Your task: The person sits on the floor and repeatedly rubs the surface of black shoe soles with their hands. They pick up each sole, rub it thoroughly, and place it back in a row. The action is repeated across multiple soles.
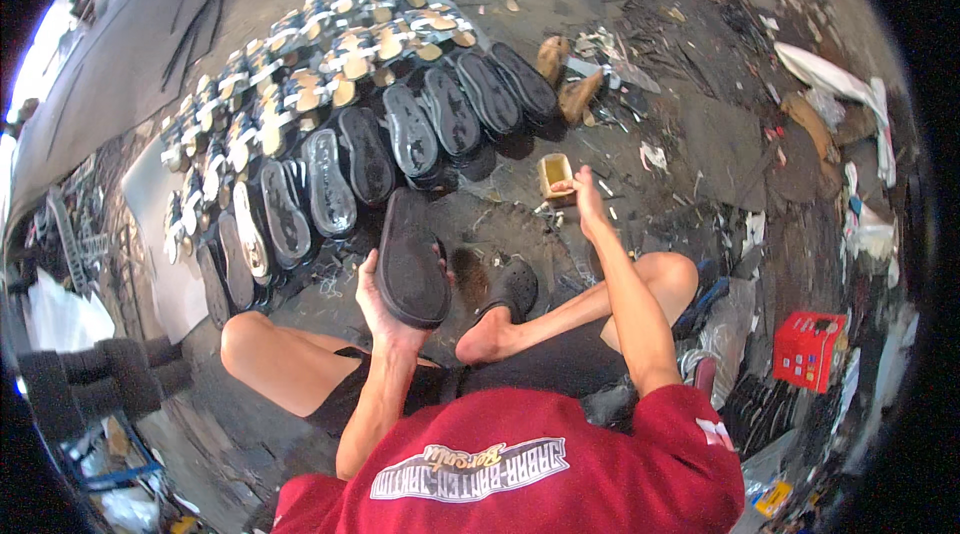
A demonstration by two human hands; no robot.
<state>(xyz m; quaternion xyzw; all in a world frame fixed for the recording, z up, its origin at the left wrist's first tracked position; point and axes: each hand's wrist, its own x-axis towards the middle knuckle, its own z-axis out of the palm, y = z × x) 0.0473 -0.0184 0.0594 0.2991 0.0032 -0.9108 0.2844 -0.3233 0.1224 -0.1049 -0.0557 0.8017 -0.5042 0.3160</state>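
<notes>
My left hand (385,304) is wrapped round a black shoe sole (410,259), holding it upright above my lap. Its flat, dark face is toward me. Farther out, my right hand (588,202) is at the near right rim of a small yellowish square container (551,170). Its fingers are bent over that rim; whether they grip the rim or something small is hidden. Beyond the held sole lies a row of black soles (366,156), several with a wet-looking shine. Behind them stand rows of sandal uppers (350,59) with tan insoles and white pieces.
Two brown foot-shaped lasts (578,94) lie past the right end of the sole row. A dark clog (515,289) is on my foot. Scraps litter the ground at right, near a red box (808,349). Dark stacked pieces (100,379) stand at left, below large grey sheets (110,64).
</notes>
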